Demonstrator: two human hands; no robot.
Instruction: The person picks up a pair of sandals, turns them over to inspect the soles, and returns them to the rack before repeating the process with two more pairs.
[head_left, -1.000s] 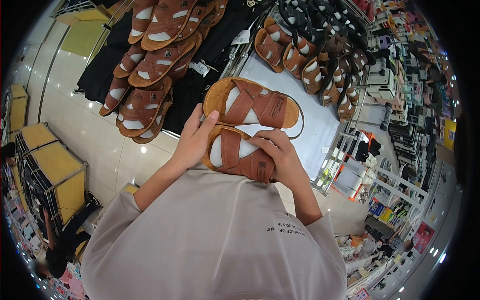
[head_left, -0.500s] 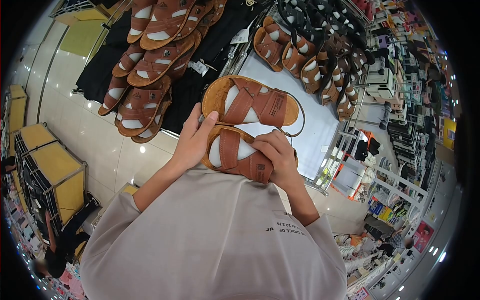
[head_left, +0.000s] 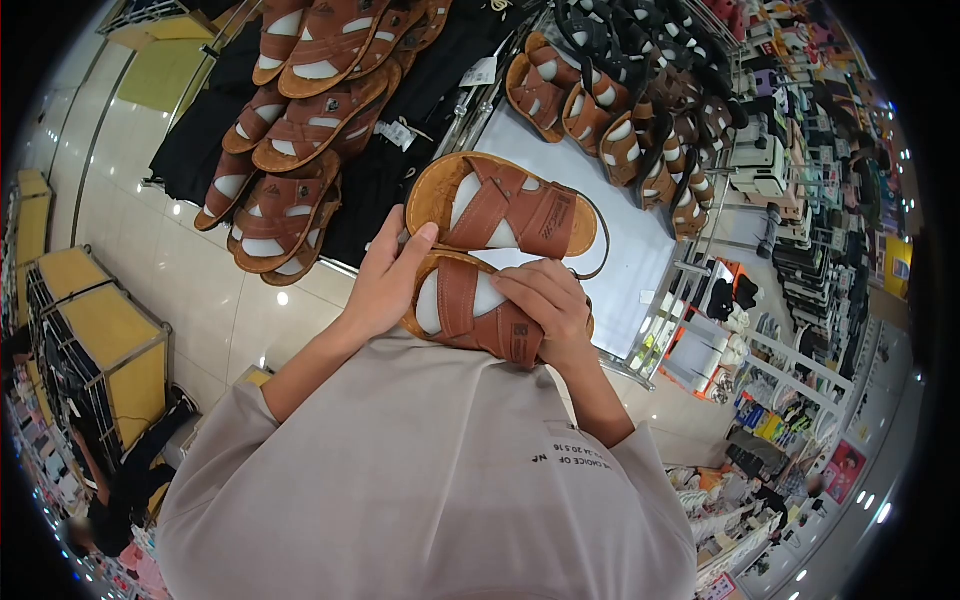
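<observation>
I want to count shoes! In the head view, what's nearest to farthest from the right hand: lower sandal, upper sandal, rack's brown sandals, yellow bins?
1. Lower sandal, in the right hand grip.
2. Upper sandal, just above.
3. Rack's brown sandals, upper left.
4. Yellow bins, far left.

Loose beige T-shirt (head_left: 400, 490), wide short sleeves (head_left: 232, 418), forearms bare, small dark lettering (head_left: 552, 452) printed on the front
</observation>
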